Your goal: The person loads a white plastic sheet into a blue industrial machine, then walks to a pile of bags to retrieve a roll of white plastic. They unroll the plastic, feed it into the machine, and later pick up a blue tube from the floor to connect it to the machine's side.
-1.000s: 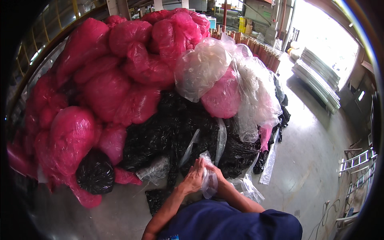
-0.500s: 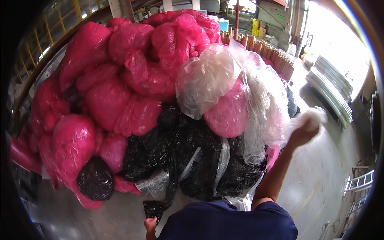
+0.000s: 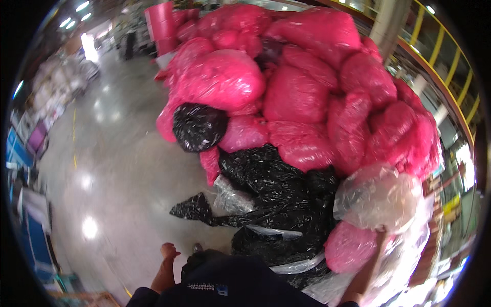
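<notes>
My left hand (image 3: 169, 250) hangs over the bare floor beside the black plastic. Its fingers are loosely bent, one digit sticks out, and nothing shows in it. My right forearm (image 3: 364, 273) reaches over a pink bag (image 3: 352, 248) towards the clear plastic bag (image 3: 376, 197). The right hand (image 3: 383, 234) is at that bag's lower edge, its fingers too blurred to make out. Crumpled black plastic bags (image 3: 271, 179) lie in front of me, with a narrow black end (image 3: 193, 209) trailing left and a clear wrapped piece (image 3: 232, 197) next to it.
A tall heap of full pink bags (image 3: 296, 94) stands ahead, with a round black bag (image 3: 200, 127) on its left side. Concrete floor (image 3: 112, 169) stretches along the left. Pale bundles (image 3: 59, 82) are stacked far left; a yellow-barred railing (image 3: 437, 46) runs behind the heap.
My view has swung left, so the heap now sits further right. The right hand, earlier out at the right with crumpled clear plastic, is now by the clear bag. The left hand is away from the black end.
</notes>
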The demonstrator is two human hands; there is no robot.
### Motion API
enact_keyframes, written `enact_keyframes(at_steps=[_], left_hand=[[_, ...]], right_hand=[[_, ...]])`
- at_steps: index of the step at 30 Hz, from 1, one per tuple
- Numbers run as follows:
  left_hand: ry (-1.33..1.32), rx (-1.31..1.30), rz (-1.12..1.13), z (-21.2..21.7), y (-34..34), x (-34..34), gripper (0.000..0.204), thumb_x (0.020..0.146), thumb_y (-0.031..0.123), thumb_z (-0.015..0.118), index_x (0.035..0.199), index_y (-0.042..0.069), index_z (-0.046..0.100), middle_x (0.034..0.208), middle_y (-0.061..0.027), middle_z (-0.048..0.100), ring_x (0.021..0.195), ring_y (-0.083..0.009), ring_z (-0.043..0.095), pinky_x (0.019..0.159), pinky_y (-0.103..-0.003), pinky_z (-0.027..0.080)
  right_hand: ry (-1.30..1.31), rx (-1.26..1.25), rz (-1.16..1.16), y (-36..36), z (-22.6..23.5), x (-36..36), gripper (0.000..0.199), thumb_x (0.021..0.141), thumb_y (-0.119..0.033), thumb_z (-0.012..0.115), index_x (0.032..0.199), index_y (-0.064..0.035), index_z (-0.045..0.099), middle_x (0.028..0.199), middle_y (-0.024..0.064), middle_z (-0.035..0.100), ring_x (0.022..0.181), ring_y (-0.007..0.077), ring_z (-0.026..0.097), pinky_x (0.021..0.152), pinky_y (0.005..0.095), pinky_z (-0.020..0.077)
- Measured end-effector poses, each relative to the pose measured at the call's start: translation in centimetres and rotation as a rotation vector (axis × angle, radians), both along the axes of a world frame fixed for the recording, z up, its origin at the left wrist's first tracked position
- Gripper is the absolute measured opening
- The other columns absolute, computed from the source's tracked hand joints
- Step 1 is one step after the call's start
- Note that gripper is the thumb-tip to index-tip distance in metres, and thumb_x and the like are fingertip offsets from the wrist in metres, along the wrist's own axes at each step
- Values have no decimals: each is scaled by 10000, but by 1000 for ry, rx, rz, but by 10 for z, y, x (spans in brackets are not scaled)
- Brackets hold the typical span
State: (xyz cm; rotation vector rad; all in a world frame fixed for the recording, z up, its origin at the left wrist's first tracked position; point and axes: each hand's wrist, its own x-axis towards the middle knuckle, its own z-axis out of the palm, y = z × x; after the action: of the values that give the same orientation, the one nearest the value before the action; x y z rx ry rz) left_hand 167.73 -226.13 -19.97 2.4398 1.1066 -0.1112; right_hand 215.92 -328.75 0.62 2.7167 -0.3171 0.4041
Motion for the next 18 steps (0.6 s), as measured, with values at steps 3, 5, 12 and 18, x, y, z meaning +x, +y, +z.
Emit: enact_keyframes(at_steps=[3,5,12,18], left_hand=[[-144,-454,624,53,-28,-10,170,732,187,767,742,30,700,689,-127,683,692,-294,676,715,-394,553],[-148,-235,574,28,-26,-35,208,743,214,771,749,18,700,712,-157,686,689,-319,670,700,-420,542],[65,78,590,68,-61,-128,370,748,350,732,719,-16,682,759,-241,666,773,-411,666,728,-479,522],[-165,113,906,47,-47,-142,83,677,19,525,635,-4,592,653,-221,622,637,-386,637,582,-446,481]], right_hand=[[354,80,106,219,-171,3,308,776,-375,690,921,-105,664,899,86,654,807,280,652,646,426,507],[514,77,437,429,-238,-18,244,793,-375,643,801,-139,703,810,52,686,749,250,671,581,406,500],[1314,697,1152,863,-51,-241,371,813,-432,620,901,-79,691,904,198,672,852,386,647,732,471,509],[907,416,1378,858,-198,-177,264,714,-264,585,815,-57,714,853,218,675,837,359,676,725,486,524]])
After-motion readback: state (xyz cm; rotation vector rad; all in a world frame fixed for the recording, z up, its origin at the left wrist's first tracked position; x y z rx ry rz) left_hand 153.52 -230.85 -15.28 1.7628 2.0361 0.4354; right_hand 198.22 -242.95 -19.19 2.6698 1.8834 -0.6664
